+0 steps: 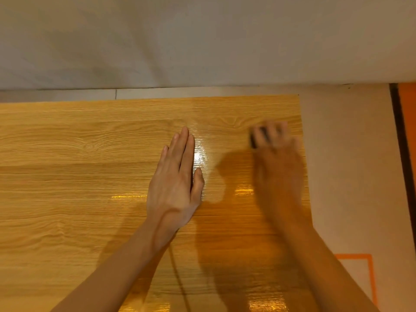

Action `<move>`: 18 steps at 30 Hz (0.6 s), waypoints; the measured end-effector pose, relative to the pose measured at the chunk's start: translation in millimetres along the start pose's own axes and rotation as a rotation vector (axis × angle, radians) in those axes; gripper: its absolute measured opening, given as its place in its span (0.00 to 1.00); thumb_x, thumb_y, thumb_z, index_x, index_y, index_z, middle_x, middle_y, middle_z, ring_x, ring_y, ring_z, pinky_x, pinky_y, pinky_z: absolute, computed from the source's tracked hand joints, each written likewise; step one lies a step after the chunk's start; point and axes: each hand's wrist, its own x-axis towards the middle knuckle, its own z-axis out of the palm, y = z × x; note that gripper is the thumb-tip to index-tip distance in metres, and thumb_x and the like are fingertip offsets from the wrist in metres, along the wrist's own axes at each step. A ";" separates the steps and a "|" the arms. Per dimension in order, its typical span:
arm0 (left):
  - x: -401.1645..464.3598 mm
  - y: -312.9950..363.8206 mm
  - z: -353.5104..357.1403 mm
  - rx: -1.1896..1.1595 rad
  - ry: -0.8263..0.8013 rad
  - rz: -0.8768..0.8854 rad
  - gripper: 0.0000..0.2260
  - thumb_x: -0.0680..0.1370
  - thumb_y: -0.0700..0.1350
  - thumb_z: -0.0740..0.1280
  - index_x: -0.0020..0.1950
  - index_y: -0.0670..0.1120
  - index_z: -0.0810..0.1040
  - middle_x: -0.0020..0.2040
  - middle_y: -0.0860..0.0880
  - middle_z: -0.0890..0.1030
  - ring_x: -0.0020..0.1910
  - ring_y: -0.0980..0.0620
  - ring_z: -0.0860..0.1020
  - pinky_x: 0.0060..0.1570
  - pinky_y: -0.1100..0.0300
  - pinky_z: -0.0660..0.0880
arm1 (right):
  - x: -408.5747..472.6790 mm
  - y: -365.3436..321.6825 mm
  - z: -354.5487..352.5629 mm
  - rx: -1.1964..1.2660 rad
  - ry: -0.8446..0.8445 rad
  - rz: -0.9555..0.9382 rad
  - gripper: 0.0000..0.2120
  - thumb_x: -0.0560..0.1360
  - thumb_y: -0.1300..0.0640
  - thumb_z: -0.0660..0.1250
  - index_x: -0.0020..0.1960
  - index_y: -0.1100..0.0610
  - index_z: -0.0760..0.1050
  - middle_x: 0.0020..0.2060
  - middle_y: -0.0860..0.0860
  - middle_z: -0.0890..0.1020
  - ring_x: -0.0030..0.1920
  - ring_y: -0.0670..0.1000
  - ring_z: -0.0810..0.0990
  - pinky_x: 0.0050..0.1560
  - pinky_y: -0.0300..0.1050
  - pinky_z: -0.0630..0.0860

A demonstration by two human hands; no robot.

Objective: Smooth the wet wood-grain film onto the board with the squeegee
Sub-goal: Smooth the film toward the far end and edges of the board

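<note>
Right hand (275, 154) grip clamped on blurred dark squeegee (258, 137); left hand (175, 183) flat, fingers spread-free, on film (67, 176).

Wide open film (67, 176) to your left across the frame, nothing on it. Your flat left hand (177, 176) blocks centre; the wall (202, 41) closes off the top.

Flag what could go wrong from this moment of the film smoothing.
The right hand is blurred mid-stroke with the dark squeegee close to the film's right edge; it may overshoot onto the floor. The left hand lies flat on glossy wet film and could slip or shift it.
</note>
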 end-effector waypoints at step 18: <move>-1.9 0.6 -1.6 0.012 0.034 0.011 0.27 0.84 0.46 0.56 0.82 0.39 0.58 0.83 0.44 0.57 0.82 0.46 0.55 0.81 0.51 0.52 | 50.8 -17.1 -23.5 -0.040 0.037 0.194 0.28 0.79 0.65 0.49 0.78 0.53 0.55 0.79 0.54 0.52 0.78 0.60 0.48 0.77 0.61 0.46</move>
